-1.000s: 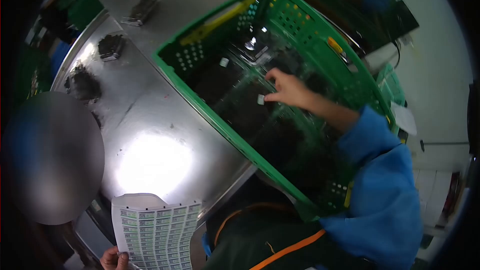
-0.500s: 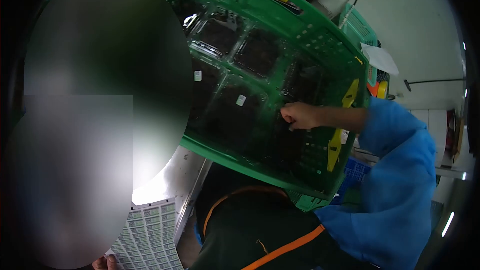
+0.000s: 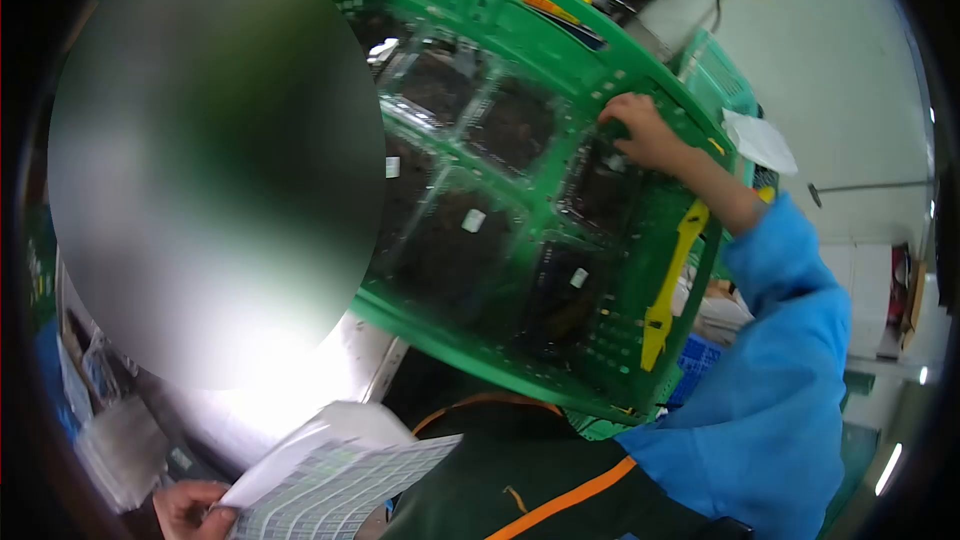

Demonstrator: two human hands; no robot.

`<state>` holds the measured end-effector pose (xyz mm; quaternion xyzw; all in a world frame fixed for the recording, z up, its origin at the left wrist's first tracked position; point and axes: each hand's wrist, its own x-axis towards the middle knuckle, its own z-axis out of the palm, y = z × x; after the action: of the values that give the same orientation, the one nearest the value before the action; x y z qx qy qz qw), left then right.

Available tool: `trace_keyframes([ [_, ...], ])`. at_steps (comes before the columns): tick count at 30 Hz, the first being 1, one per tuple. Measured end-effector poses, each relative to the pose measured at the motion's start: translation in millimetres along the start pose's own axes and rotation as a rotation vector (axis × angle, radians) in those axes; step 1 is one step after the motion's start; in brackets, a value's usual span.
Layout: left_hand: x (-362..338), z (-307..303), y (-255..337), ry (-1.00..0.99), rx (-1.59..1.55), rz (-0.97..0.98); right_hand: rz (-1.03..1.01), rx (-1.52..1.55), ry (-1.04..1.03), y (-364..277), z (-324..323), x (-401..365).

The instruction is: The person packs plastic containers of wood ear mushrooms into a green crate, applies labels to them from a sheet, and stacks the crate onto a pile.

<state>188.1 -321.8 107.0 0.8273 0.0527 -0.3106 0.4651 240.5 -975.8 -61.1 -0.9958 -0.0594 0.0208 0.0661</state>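
Observation:
A green crate (image 3: 450, 345) holds several clear plastic boxes with dark contents. White labels sit on some lids, one of them on the lower right box (image 3: 568, 295). Over the upper right box (image 3: 600, 185) is my right hand (image 3: 645, 135), fingers curled down near its top edge; whether anything is between them is hidden. At the bottom left my left hand (image 3: 195, 510) grips a sheet of printed labels (image 3: 340, 480) by its corner, thumb on top. The sheet is bent, its white back partly showing.
A blurred oval covers the left of the view. Beneath the crate lies a metal surface (image 3: 335, 365). Clear plastic containers (image 3: 122, 450) stand at the lower left. Behind the crate's right end are a light green basket (image 3: 718, 75) and a white sheet (image 3: 762, 143).
My right hand has moved from the lower right box up to the upper right one; a label now shows on the lower box. The label sheet and my left hand have come further into view.

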Motion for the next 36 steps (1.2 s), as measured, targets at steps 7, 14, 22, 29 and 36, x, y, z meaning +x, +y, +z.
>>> trace_keyframes([
  [7, 40, 57, 115, 0.007, 0.562, 0.57, -0.781, 1.002, -0.273, -311, -132, 59],
  [14, 5, -5, 31, 0.279, 0.127, 0.418, -0.66, 0.892, -0.545, -353, -120, 66],
  [22, 7, 16, -15, 0.572, -0.318, 0.609, -0.744, 0.795, -0.438, -408, -119, 59],
  [29, 7, 17, -21, 0.654, -0.323, 0.56, -0.799, 0.947, -0.428, -449, -122, 86],
  [36, -1, 10, -19, 0.678, -0.341, 0.453, -0.863, 0.811, -0.168, -467, -109, 84],
])
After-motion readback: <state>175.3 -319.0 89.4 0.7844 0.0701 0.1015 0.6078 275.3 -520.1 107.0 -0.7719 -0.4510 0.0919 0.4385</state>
